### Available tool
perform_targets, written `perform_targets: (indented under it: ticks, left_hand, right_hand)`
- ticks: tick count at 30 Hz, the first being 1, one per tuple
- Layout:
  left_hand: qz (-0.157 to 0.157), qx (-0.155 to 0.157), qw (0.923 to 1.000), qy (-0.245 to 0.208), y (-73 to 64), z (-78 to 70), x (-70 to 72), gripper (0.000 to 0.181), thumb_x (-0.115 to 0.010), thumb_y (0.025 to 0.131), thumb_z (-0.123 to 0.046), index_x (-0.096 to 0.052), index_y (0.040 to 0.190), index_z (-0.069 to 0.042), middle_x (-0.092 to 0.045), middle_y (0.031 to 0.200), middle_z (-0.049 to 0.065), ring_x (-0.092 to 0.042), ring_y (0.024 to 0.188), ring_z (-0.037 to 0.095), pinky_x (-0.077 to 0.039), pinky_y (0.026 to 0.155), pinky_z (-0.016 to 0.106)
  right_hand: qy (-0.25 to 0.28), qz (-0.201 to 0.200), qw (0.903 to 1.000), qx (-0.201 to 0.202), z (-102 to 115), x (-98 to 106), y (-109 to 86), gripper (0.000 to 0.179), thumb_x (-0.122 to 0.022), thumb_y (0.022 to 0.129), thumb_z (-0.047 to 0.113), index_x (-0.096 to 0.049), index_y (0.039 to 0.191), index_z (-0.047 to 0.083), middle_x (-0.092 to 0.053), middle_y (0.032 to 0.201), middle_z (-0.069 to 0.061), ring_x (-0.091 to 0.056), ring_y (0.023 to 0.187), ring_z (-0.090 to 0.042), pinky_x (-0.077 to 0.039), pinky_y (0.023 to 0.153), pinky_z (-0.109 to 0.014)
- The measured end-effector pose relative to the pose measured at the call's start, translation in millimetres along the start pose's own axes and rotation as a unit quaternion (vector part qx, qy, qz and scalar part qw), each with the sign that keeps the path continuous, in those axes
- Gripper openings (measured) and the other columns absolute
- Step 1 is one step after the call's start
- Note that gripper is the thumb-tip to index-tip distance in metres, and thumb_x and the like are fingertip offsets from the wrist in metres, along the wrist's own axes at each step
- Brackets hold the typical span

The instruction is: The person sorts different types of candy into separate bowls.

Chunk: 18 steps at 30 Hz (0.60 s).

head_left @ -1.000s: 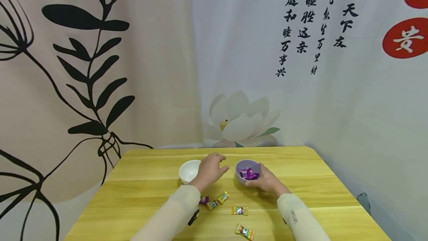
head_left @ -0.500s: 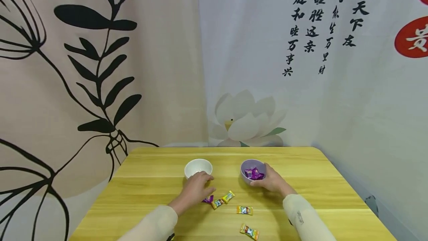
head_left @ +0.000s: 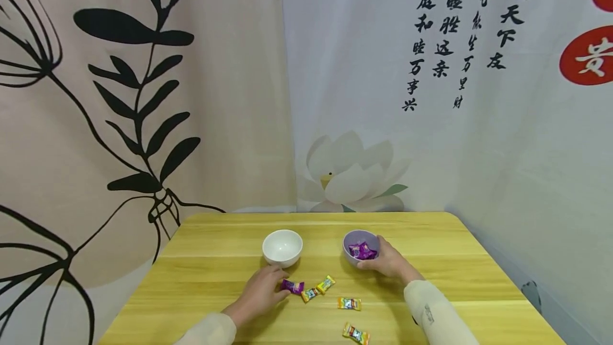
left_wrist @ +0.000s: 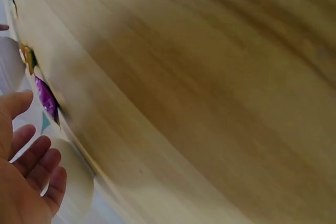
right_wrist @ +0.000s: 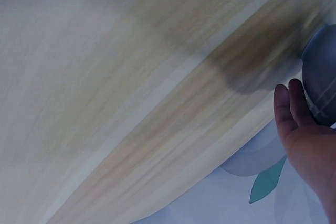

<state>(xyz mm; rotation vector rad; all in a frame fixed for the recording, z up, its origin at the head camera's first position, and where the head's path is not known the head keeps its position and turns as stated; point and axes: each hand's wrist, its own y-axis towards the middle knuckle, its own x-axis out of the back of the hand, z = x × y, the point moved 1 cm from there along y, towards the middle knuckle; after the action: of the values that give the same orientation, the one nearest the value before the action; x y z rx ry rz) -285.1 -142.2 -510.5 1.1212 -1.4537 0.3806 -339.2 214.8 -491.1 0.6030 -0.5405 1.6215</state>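
My left hand is just left of a purple-wrapped candy on the table. Its thumb and fingers are spread apart, and the left wrist view shows nothing in the palm, with the purple candy beyond the fingertips. On the right, my right hand holds the side of a small purple bowl, thumb in front and fingers toward the back. Purple-wrapped candies lie inside that bowl. A white bowl stands behind my left hand, with no candy visible in it.
Two yellow-wrapped candies, one and another, lie right of the purple one. Closer to me are two more, a yellow-orange candy and a yellow-wrapped candy. A printed curtain hangs behind the wooden table.
My left hand has moved from between the two bowls toward me and to the left, down beside the purple candy. The right hand has stayed on the purple bowl.
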Motion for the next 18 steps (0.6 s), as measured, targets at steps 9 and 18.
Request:
perform_targets:
  ticks: [9,18]
  left_hand:
    - [0.022,-0.009,0.9997,0.0,3.9,1.8,-11.1,0.036,-0.083,0.079,-0.025,-0.072,0.106,-0.004,-0.064,0.098,0.001,-0.06,0.088,0.016,-0.051,0.082,0.039]
    - [0.028,-0.022,0.9993,0.01,4.2,0.4,-15.0,0.03,-0.081,0.08,-0.025,-0.073,0.101,-0.005,-0.062,0.094,-0.001,-0.057,0.086,0.015,-0.05,0.08,0.038]
  right_hand:
    - [0.002,0.0,1.0,0.002,-6.3,-0.2,3.7,0.117,-0.088,0.073,0.039,-0.017,0.151,-0.012,-0.037,0.148,-0.032,-0.035,0.136,-0.049,-0.026,0.111,-0.061]
    - [-0.004,0.005,1.0,-0.007,-4.7,1.0,0.6,0.119,-0.087,0.074,0.041,-0.014,0.152,-0.012,-0.032,0.15,-0.034,-0.031,0.138,-0.05,-0.024,0.111,-0.061]
